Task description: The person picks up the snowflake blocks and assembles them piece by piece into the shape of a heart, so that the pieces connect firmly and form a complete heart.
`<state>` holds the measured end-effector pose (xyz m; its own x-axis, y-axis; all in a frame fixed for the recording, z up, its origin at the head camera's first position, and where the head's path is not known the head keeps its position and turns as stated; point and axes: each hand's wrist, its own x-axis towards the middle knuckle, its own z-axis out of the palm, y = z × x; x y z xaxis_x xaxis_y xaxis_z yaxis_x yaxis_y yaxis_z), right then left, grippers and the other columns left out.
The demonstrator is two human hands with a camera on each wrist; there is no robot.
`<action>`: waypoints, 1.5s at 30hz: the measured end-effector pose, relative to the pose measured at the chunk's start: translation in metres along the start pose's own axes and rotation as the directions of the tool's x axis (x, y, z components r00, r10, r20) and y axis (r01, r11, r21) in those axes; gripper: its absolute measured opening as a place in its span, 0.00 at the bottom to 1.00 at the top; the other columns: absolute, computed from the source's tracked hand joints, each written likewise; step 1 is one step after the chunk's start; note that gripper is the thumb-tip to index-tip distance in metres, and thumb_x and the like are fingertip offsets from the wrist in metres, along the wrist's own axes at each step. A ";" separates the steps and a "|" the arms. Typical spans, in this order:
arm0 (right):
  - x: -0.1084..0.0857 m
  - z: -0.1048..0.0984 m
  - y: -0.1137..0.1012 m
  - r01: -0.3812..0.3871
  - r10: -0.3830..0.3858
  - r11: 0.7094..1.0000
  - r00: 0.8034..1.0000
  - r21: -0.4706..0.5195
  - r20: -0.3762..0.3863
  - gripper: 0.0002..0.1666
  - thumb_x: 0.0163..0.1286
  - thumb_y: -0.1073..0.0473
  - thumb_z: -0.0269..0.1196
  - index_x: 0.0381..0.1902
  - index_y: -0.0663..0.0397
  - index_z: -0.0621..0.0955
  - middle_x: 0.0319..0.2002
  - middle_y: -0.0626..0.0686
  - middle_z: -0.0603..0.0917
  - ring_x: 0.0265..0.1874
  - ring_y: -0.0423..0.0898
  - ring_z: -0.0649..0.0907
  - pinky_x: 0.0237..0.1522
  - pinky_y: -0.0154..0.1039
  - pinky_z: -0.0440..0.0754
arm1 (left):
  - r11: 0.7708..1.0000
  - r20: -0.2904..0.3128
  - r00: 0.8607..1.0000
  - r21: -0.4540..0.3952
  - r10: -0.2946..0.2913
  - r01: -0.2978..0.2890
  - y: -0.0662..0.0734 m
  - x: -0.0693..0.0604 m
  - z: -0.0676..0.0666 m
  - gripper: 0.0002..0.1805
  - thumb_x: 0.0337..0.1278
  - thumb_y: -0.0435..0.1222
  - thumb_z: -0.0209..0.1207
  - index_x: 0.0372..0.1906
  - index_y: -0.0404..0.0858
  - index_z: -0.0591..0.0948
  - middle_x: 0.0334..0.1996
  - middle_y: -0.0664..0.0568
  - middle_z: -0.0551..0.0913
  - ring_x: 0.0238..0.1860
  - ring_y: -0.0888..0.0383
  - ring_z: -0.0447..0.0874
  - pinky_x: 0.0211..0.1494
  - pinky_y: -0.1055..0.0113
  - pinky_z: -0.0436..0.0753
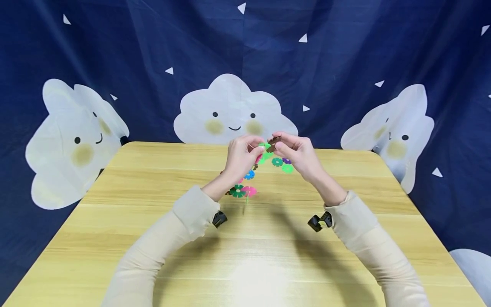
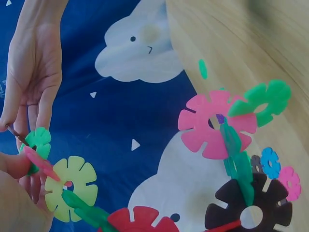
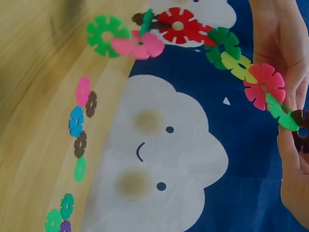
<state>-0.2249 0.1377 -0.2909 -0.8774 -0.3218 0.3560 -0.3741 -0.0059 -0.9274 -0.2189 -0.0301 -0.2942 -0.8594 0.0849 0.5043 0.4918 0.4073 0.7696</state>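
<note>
Both hands are raised over the far part of the table. My left hand pinches the end of a chain of interlocked plastic snowflake discs, near a pink disc and a green disc. Between thumb and fingers, my right hand pinches a brown disc, which meets the green disc's edge; how deep the slots sit is hidden. From the left hand the chain hangs through a yellow disc, a red disc and a dark brown disc to a pink disc and a green disc.
Loose discs lie on the wooden table: a blue disc, a purple disc, a teal disc and several others in pink, brown and green. A dark blue cloth with white clouds hangs behind the table's far edge.
</note>
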 end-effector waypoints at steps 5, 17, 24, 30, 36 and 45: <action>0.002 0.003 0.000 -0.013 0.015 0.999 0.999 0.043 -0.038 0.22 0.66 0.66 0.55 0.53 0.78 0.70 0.37 0.41 0.82 0.39 0.35 0.82 0.43 0.33 0.79 | 1.000 0.053 0.999 -0.031 -0.005 0.006 -0.002 0.005 -0.005 0.04 0.52 0.29 0.61 0.33 0.33 0.84 0.22 0.46 0.81 0.18 0.57 0.75 0.24 0.73 0.72; 0.009 0.002 -0.006 0.042 -0.042 0.999 0.999 -0.028 0.000 0.29 0.68 0.59 0.53 0.63 0.68 0.64 0.47 0.58 0.80 0.39 0.36 0.82 0.45 0.34 0.78 | 0.990 0.158 0.986 -0.117 -0.061 0.080 -0.001 0.018 -0.026 0.06 0.54 0.30 0.60 0.37 0.33 0.83 0.22 0.46 0.81 0.19 0.57 0.74 0.23 0.70 0.73; 0.001 0.001 0.020 -0.035 0.078 0.968 0.983 -0.249 0.167 0.24 0.71 0.63 0.49 0.61 0.69 0.66 0.51 0.68 0.76 0.48 0.52 0.79 0.49 0.42 0.77 | 0.954 0.070 0.987 -0.257 -0.142 0.155 -0.003 0.023 -0.032 0.09 0.55 0.29 0.58 0.41 0.29 0.81 0.22 0.52 0.79 0.23 0.62 0.77 0.32 0.68 0.79; -0.007 0.013 0.040 0.072 0.154 0.848 0.914 -0.525 0.374 0.18 0.65 0.62 0.57 0.51 0.68 0.76 0.46 0.62 0.81 0.45 0.53 0.80 0.48 0.45 0.77 | 0.902 -0.011 0.983 -0.401 -0.182 0.162 0.000 0.027 -0.032 0.11 0.55 0.28 0.58 0.44 0.27 0.80 0.21 0.58 0.76 0.25 0.64 0.76 0.35 0.70 0.80; -0.012 0.021 0.041 0.067 0.133 0.835 0.938 -0.547 0.319 0.07 0.63 0.64 0.60 0.37 0.60 0.83 0.31 0.53 0.84 0.32 0.44 0.81 0.35 0.36 0.79 | 0.889 -0.077 0.971 -0.423 -0.228 0.175 -0.001 0.029 -0.034 0.12 0.55 0.28 0.58 0.45 0.28 0.79 0.25 0.55 0.80 0.26 0.65 0.77 0.35 0.71 0.80; -0.012 0.020 0.041 -0.093 0.127 0.968 0.983 -0.234 0.135 0.09 0.64 0.68 0.57 0.38 0.71 0.81 0.30 0.56 0.84 0.28 0.38 0.81 0.37 0.35 0.81 | 0.972 -0.066 0.994 -0.226 -0.082 0.066 -0.003 0.027 -0.044 0.21 0.61 0.34 0.54 0.59 0.35 0.73 0.49 0.43 0.79 0.49 0.56 0.77 0.53 0.69 0.74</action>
<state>-0.2236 0.1228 -0.3352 -0.8690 -0.4447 0.2169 -0.3511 0.2453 -0.9036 -0.2380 -0.0692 -0.2657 -0.8859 -0.0090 0.4638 0.4533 0.1956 0.8696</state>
